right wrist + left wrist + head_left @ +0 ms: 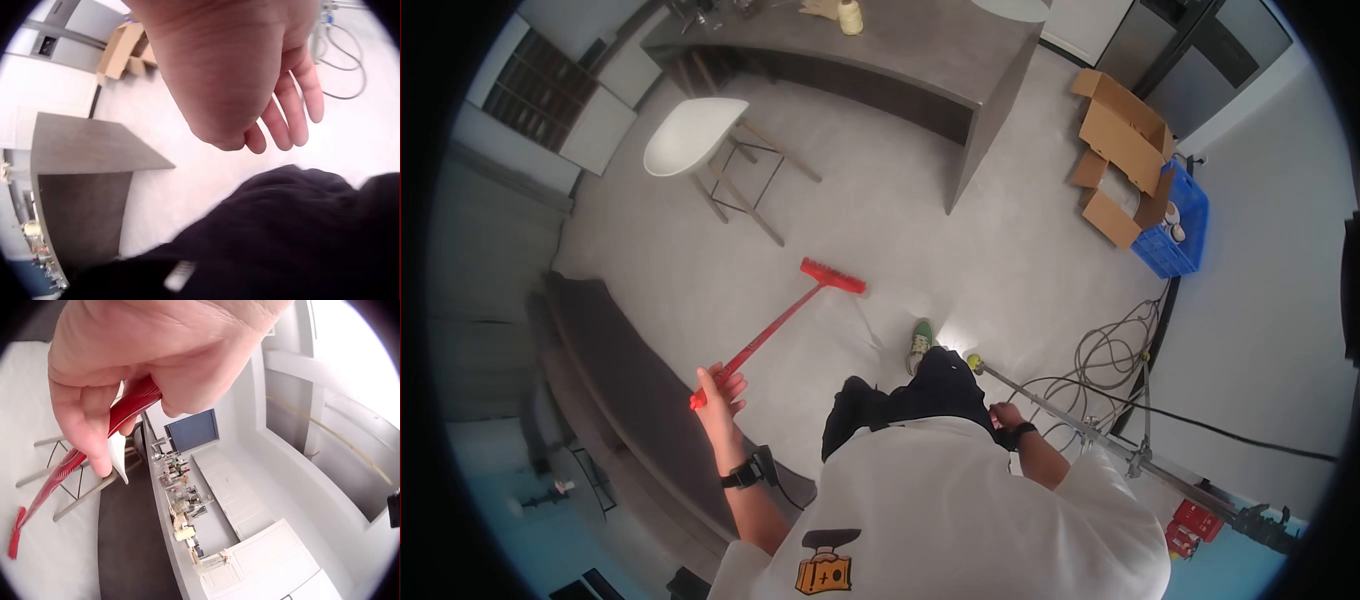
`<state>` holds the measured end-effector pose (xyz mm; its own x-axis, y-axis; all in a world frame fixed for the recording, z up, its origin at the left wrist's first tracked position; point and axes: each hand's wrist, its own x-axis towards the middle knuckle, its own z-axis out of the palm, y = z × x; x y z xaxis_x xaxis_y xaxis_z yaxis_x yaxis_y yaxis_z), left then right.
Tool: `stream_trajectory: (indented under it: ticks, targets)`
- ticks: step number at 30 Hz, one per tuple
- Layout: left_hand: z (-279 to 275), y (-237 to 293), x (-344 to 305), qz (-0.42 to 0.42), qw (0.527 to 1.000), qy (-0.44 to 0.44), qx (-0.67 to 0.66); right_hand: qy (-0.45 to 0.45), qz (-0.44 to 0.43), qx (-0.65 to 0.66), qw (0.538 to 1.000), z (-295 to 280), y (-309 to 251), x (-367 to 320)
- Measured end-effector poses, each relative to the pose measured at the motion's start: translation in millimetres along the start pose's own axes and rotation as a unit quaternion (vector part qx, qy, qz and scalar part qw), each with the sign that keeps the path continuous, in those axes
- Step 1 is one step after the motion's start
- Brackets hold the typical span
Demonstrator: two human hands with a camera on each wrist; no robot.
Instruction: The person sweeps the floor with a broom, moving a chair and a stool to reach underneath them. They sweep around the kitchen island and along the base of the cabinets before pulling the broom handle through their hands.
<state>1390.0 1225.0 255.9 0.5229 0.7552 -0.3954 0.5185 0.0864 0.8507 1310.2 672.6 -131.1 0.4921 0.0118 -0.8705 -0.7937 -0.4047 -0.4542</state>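
Observation:
My left hand [720, 397] grips the top end of a long red broom handle [765, 335], out to the left of my body. In the left wrist view the fingers of that hand [162, 356] curl round the red handle [65, 465]. The handle slants away to the broom's red bristled head [833, 276], which lies by the grey floor ahead of me. My right hand [1004, 414] hangs beside my right thigh. Seen from the right wrist, this hand [250, 81] has loosely bent fingers and nothing in them, close to the dark trousers [281, 225].
A white stool [695, 135] stands ahead on the left, before a grey counter [920, 60]. Cardboard boxes [1115, 135] and a blue crate [1185, 235] are at the right wall. Coiled cables [1105, 350] and a metal pole [1040, 402] lie to my right; a dark sofa [640, 370] is left.

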Motion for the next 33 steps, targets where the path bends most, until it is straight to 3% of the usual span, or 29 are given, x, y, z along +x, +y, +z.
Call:
stream_trajectory:
  ticks: [2, 3, 4, 6, 8, 10, 11, 14, 15, 17, 19, 21, 22, 24, 25, 26, 27, 29, 30, 32, 33]
  targets:
    - [23.6, 8.4, 25.6, 0.005, 0.998, -0.045, -0.046, -0.015, -0.004, -0.013, 1.000, -34.8, -48.4, 45.3]
    - [32.7, 11.9, 34.2, -0.009, 0.995, -0.065, -0.072, 0.042, -0.086, -0.009, 0.995, -50.2, -90.7, 47.3]
    - [47.4, 16.7, 45.4, -0.015, 0.990, -0.089, -0.109, 0.062, -0.109, 0.031, 0.992, -65.3, -134.8, 57.1]
    - [69.9, 18.2, 62.1, -0.022, 0.983, -0.134, -0.123, 0.139, -0.223, -0.013, 0.965, -98.5, -234.0, 72.8]
    - [91.6, 20.4, 75.6, -0.031, 0.976, -0.175, -0.129, 0.216, -0.346, -0.009, 0.913, -122.9, -347.2, 66.1]
    - [110.6, 19.3, 81.9, -0.041, 0.931, -0.303, -0.198, 0.303, -0.434, -0.103, 0.842, -144.5, -455.7, 53.5]
    - [113.9, 7.5, 94.4, -0.056, 0.914, -0.339, -0.214, 0.354, -0.500, -0.106, 0.783, -148.2, -503.0, 44.5]
    - [128.5, -10.3, 119.8, -0.160, 0.862, -0.337, -0.344, 0.380, -0.544, -0.110, 0.740, -163.3, -626.4, 42.6]
    - [127.5, -8.5, 124.3, -0.160, 0.860, -0.332, -0.353, 0.386, -0.555, -0.123, 0.726, -165.7, -658.2, 48.8]
    - [121.8, -6.6, 134.1, -0.257, 0.817, -0.368, -0.361, 0.404, -0.558, -0.174, 0.704, -172.1, -708.9, 74.7]
    - [109.9, -25.4, 149.2, -0.266, 0.876, -0.347, -0.202, 0.436, -0.546, -0.254, 0.669, -180.6, -745.9, 105.1]
    - [97.4, -29.0, 150.5, -0.244, 0.911, -0.332, -0.019, 0.430, -0.532, -0.284, 0.672, -191.9, -771.1, 134.3]
    - [87.5, -39.6, 151.7, -0.236, 0.916, -0.317, 0.067, 0.433, -0.510, -0.304, 0.678, -192.2, -780.0, 151.9]
    - [69.3, -95.0, 165.0, -0.246, 0.870, -0.291, 0.313, 0.425, -0.471, -0.320, 0.704, -197.8, -789.5, 181.0]
    - [44.8, -156.8, 178.3, -0.109, 0.844, -0.283, 0.442, 0.436, -0.458, -0.322, 0.704, -199.4, -790.7, 196.8]
    - [32.3, -205.0, 186.5, 0.028, 0.787, -0.264, 0.557, 0.443, -0.442, -0.325, 0.709, -195.7, -790.0, 206.6]
    - [52.1, -173.9, 184.2, 0.020, 0.789, -0.271, 0.552, 0.467, -0.421, -0.353, 0.692, -190.8, -790.4, 210.5]
    - [84.7, -105.6, 183.0, -0.292, 0.827, -0.245, 0.414, 0.487, -0.430, -0.352, 0.674, -184.6, -785.4, 212.3]
    - [97.5, -104.5, 192.1, -0.288, 0.829, -0.208, 0.432, 0.512, -0.443, -0.339, 0.653, -180.0, -787.9, 215.7]
    - [106.2, -114.6, 193.1, -0.150, 0.806, -0.180, 0.544, 0.511, -0.444, -0.338, 0.654, -179.7, -788.5, 215.4]
    - [113.3, -93.4, 195.3, -0.143, 0.804, -0.169, 0.551, 0.519, -0.426, -0.347, 0.655, -179.0, -790.8, 216.1]
